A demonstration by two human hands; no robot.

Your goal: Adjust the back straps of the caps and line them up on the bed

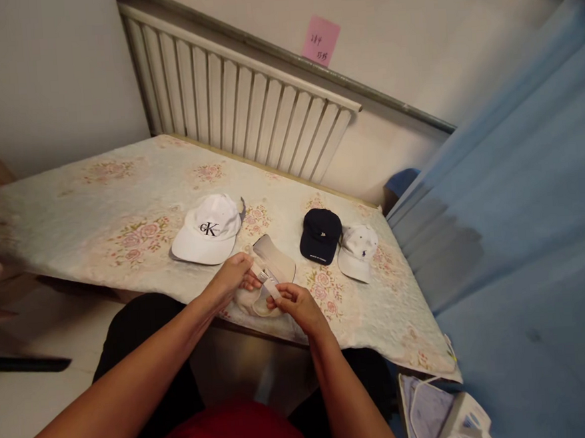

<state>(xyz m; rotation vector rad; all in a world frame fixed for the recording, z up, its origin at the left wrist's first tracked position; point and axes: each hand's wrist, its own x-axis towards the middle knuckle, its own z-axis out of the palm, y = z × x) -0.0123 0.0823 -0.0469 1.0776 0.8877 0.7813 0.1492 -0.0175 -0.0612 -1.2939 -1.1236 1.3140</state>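
A beige baseball cap (280, 260) lies at the table's near edge, its brim pointing away from me and its inside partly showing. My left hand (239, 273) pinches one end of the cap's back strap, close to a small metal buckle. On the other side, my right hand (296, 304) grips the strap's other end between thumb and fingers. Just beyond my left hand sits a white cap (210, 230) with black letters on its front. Right of the beige cap are a dark navy cap (320, 236) and a second white cap (359, 251) with a small dark emblem, side by side.
A floral cloth covers the table (134, 183). Behind it stand a white radiator (244, 95) and a wall with a pink note (321, 41). A blue curtain (511, 197) hangs along the right. A white iron-like appliance (464, 424) with a cord is at the lower right.
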